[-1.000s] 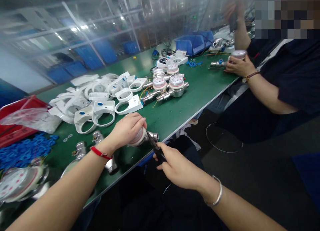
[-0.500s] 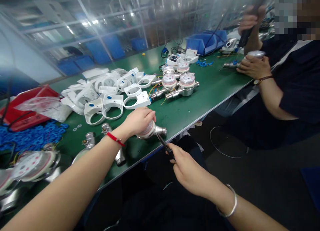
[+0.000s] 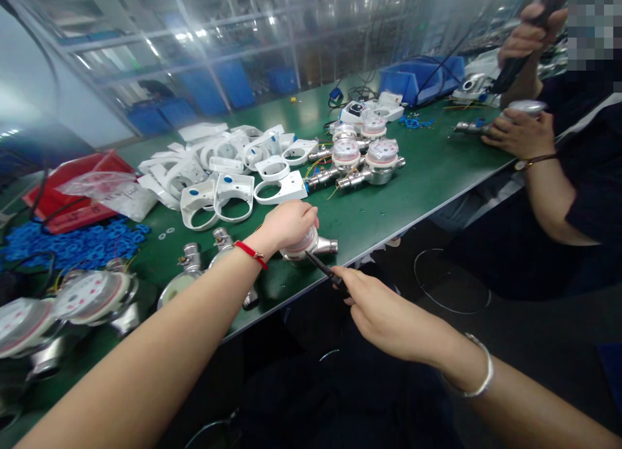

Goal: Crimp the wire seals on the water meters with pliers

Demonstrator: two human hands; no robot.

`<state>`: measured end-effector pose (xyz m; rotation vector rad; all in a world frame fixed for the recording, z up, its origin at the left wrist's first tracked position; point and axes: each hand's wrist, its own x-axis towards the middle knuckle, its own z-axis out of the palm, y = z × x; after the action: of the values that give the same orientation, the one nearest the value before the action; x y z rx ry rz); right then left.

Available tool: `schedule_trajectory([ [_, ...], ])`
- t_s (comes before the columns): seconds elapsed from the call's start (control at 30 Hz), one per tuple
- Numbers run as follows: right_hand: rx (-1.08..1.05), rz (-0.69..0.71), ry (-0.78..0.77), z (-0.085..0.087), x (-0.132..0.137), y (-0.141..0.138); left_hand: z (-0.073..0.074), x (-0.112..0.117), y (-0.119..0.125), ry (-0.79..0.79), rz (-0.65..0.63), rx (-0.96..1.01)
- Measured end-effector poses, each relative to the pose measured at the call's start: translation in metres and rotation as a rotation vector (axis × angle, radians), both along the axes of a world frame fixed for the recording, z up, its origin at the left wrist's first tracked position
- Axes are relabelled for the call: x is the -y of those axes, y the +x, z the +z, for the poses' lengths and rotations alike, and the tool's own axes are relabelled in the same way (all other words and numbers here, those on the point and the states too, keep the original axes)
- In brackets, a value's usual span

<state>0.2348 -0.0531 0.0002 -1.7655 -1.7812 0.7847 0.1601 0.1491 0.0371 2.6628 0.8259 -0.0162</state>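
My left hand (image 3: 286, 223) is closed over the top of a metal water meter (image 3: 313, 245) that rests near the front edge of the green table (image 3: 369, 216). My right hand (image 3: 383, 313) grips a dark slim tool (image 3: 323, 271) whose tip reaches the side of that meter. A red cord circles my left wrist and a silver bangle my right. More meters (image 3: 364, 161) stand in a group at the table's middle.
White plastic ring housings (image 3: 228, 170) lie piled beyond my hands. Blue washers (image 3: 72, 241) and a red tray (image 3: 58, 190) sit at left, with meters (image 3: 87, 297) at near left. A co-worker's hand (image 3: 519, 135) holds a meter at right; a blue bin (image 3: 418, 73) stands behind.
The view has shifted, so everything sits further right and higher. Both hands keep their hold on the meter and the tool. The co-worker's raised hand stays up.
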Motion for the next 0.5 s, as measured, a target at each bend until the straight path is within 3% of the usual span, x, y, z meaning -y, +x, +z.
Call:
schedule_trajectory([
  [0.17,0.047,-0.074,0.056,0.007,-0.006,-0.002,-0.001,-0.001,0.000,-0.050,0.022,-0.008],
  [0.23,-0.236,-0.079,-0.074,0.010,-0.010,-0.001,-0.001,-0.001,0.001,-0.046,0.032,-0.009],
  [0.37,-1.098,-0.044,-0.437,0.012,-0.016,0.005,0.000,0.001,0.001,-0.045,0.045,-0.007],
  [0.43,-1.316,-0.066,-0.484,0.010,-0.016,0.007,0.001,0.002,0.002,-0.053,0.050,-0.012],
  [0.5,-1.395,-0.089,-0.487,0.007,-0.013,0.005,0.002,0.003,0.002,-0.056,0.058,-0.010],
])
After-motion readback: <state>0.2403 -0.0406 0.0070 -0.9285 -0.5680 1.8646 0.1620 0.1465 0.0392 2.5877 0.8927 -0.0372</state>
